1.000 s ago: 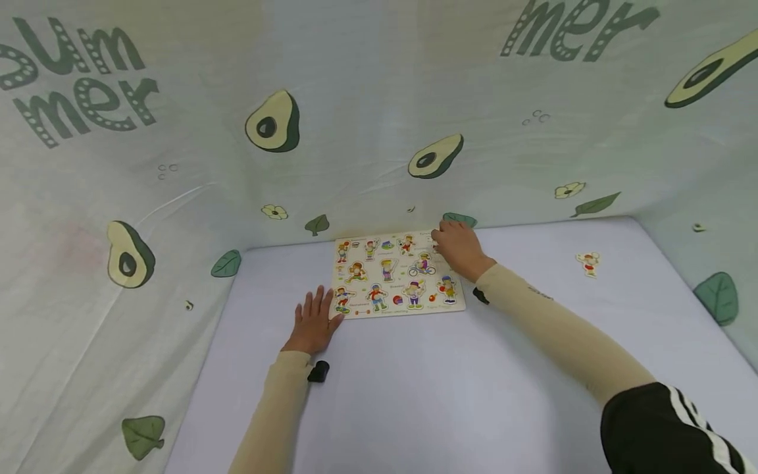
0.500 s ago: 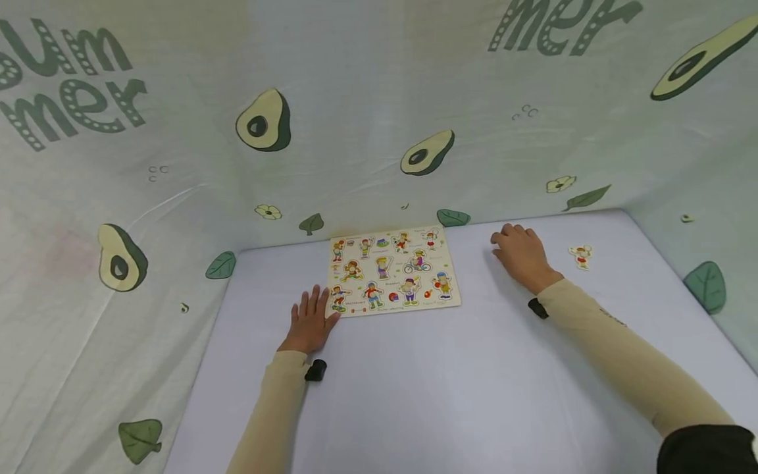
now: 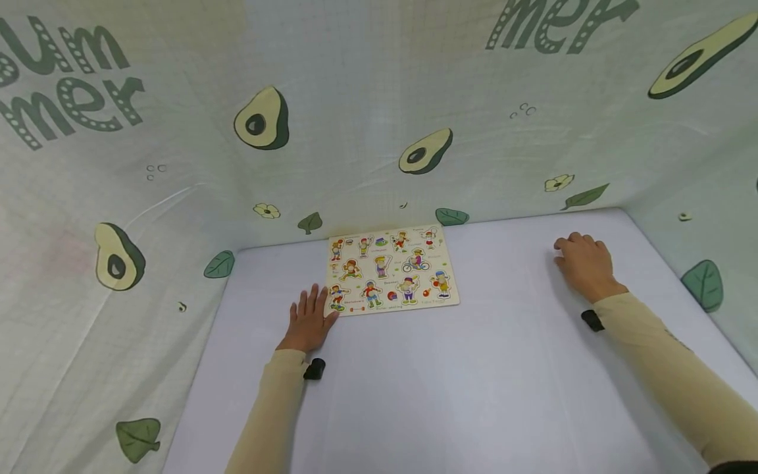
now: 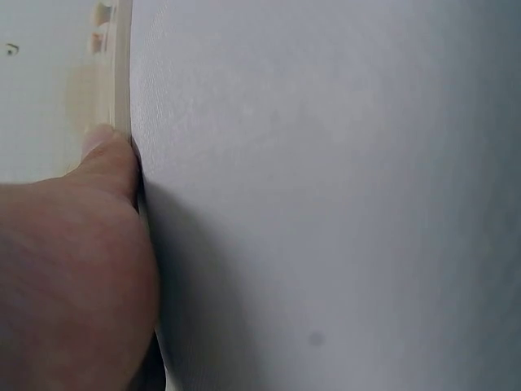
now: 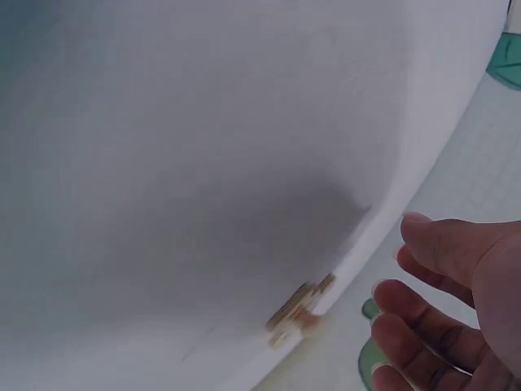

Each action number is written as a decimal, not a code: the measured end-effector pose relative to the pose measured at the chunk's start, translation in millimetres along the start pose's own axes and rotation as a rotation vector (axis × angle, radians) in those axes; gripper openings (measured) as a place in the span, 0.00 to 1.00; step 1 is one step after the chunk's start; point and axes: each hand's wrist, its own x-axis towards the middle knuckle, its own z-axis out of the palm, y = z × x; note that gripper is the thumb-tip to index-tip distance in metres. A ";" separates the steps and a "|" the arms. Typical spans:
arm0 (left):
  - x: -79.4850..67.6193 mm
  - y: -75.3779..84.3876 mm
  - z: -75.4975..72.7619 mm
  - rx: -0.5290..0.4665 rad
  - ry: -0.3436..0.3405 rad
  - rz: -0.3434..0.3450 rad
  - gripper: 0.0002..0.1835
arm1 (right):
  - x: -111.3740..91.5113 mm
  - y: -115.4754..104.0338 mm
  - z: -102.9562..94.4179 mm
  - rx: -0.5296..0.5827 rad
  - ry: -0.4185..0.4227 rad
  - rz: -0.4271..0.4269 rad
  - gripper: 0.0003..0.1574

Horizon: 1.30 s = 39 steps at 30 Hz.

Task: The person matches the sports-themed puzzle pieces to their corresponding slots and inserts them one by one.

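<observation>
A wooden puzzle board (image 3: pixel 387 276) printed with sports figures lies flat near the table's back edge. My left hand (image 3: pixel 306 321) rests spread on the table at the board's left side, its thumb touching the front left corner; in the left wrist view the thumb (image 4: pixel 106 163) lies against the board's edge. Over the table's right side hovers my right hand (image 3: pixel 585 264), fingers loosely bent and nothing between them. The right wrist view shows a small wooden puzzle piece (image 5: pixel 297 316) on the table, apart from the fingertips. From the head view, that piece is hidden by the right hand.
White covering spans the table (image 3: pixel 414 395). Behind it and along both sides hangs a pale cloth (image 3: pixel 349 99) printed with avocados, leaves and lettering, meeting the table's back edge just behind the board.
My right hand has left the board's upper right corner and travelled right to above the loose puzzle piece. My left hand stays at the board. The head view has shifted slightly.
</observation>
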 end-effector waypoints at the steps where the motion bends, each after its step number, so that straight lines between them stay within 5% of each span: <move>1: -0.6 0.5 -1.1 -0.004 0.003 0.000 0.37 | -1.8 4.3 -0.4 -0.001 -0.010 0.017 0.18; 21: -5.8 6.2 -6.8 -0.003 0.022 0.001 0.36 | -5.8 38.2 -4.4 -0.007 -0.050 0.133 0.16; 39: -5.7 7.3 -7.9 0.006 0.028 0.001 0.37 | -0.1 35.6 3.1 0.011 -0.017 0.074 0.10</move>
